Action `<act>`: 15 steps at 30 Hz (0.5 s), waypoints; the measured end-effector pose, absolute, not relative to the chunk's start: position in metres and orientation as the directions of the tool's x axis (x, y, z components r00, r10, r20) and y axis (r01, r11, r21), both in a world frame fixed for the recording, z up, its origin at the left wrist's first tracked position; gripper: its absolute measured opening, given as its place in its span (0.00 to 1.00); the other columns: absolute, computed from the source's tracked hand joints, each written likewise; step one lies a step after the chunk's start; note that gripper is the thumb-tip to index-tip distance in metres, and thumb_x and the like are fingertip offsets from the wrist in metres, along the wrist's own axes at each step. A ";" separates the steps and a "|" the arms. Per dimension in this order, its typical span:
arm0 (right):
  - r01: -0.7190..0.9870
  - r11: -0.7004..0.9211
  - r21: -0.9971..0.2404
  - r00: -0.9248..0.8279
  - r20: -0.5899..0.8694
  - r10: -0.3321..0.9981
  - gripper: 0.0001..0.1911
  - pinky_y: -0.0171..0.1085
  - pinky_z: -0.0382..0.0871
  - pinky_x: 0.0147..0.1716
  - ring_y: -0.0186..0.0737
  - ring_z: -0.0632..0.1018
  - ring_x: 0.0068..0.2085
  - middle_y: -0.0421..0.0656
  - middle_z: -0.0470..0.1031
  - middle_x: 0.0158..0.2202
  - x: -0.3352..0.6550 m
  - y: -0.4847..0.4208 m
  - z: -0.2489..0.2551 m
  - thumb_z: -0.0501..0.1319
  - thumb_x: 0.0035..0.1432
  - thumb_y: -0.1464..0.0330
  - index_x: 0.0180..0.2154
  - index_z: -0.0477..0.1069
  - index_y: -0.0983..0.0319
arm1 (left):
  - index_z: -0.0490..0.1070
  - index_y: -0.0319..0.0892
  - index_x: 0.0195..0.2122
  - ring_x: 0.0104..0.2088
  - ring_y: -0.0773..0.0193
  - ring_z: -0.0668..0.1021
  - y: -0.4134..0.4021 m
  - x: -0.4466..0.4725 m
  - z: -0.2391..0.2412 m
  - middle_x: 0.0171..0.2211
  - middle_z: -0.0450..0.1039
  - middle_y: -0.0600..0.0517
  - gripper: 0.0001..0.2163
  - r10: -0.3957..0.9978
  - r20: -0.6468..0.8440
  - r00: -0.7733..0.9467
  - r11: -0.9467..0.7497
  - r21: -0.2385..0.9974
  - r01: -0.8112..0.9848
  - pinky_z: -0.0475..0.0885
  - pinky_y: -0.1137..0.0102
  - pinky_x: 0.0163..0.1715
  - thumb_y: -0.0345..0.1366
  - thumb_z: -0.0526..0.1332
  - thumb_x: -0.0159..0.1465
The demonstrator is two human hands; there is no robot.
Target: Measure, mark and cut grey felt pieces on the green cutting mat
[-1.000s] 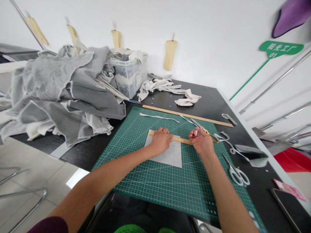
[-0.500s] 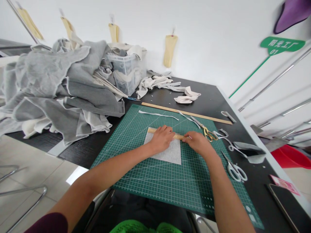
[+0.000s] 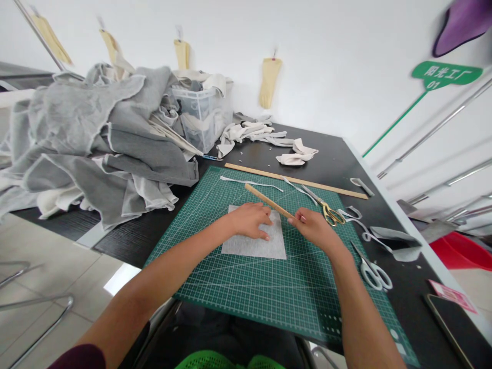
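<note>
A pale grey fabric square (image 3: 251, 247) lies on the green cutting mat (image 3: 246, 287). My left hand (image 3: 249, 220) rests flat on the square's upper part, fingers stretched out. My right hand (image 3: 313, 225) pinches one end of a short wooden ruler (image 3: 267, 200). The ruler is lifted off the fabric and slants up and away to the left. Something small and pink shows between the right fingers; I cannot make it out.
A long wooden ruler (image 3: 295, 181) lies along the mat's far edge, with gold-handled scissors (image 3: 326, 207) and white-handled scissors (image 3: 371, 269) to the right. A heap of grey cloth (image 3: 100, 143) and a clear plastic bin (image 3: 200, 120) fill the left. Fabric scraps (image 3: 295, 154) lie behind; a phone (image 3: 457, 328) sits near the right edge.
The short ruler lay flat across the top of the fabric square under both hands. Now my right hand has lifted and swung it off the fabric. My left hand stays on the square.
</note>
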State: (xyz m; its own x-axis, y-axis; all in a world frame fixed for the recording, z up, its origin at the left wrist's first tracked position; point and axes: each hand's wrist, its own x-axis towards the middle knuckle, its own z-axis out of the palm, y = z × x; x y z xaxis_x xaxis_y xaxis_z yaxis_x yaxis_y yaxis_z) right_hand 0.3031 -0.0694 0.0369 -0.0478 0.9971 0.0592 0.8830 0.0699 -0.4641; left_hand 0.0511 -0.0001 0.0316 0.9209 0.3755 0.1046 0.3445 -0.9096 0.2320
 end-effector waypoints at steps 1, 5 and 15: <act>0.863 0.072 -0.501 -0.036 0.081 0.996 0.16 0.35 0.56 0.26 0.38 0.68 0.26 0.36 0.66 0.22 0.301 -0.069 0.037 0.58 0.63 0.56 0.28 0.64 0.58 | 0.76 0.50 0.52 0.48 0.52 0.73 0.001 0.049 0.032 0.47 0.74 0.50 0.22 0.390 0.088 0.917 -0.901 0.241 0.360 0.66 0.61 0.45 0.54 0.67 0.59; 0.761 0.092 -0.642 -0.103 0.020 0.995 0.21 0.35 0.57 0.24 0.36 0.65 0.26 0.35 0.60 0.23 0.281 -0.071 0.038 0.54 0.64 0.52 0.25 0.58 0.58 | 0.74 0.52 0.54 0.48 0.54 0.73 0.009 0.039 0.034 0.51 0.73 0.51 0.24 0.392 0.037 0.919 -0.887 0.282 0.367 0.66 0.62 0.47 0.51 0.70 0.57; 0.570 -0.196 -0.798 -0.227 -0.382 0.896 0.17 0.30 0.59 0.14 0.32 0.66 0.15 0.32 0.63 0.15 0.248 -0.089 0.034 0.53 0.64 0.53 0.30 0.60 0.58 | 0.75 0.42 0.38 0.40 0.61 0.76 0.023 0.029 0.044 0.38 0.75 0.50 0.11 0.449 0.026 0.893 -0.774 0.512 0.374 0.68 0.67 0.41 0.45 0.62 0.65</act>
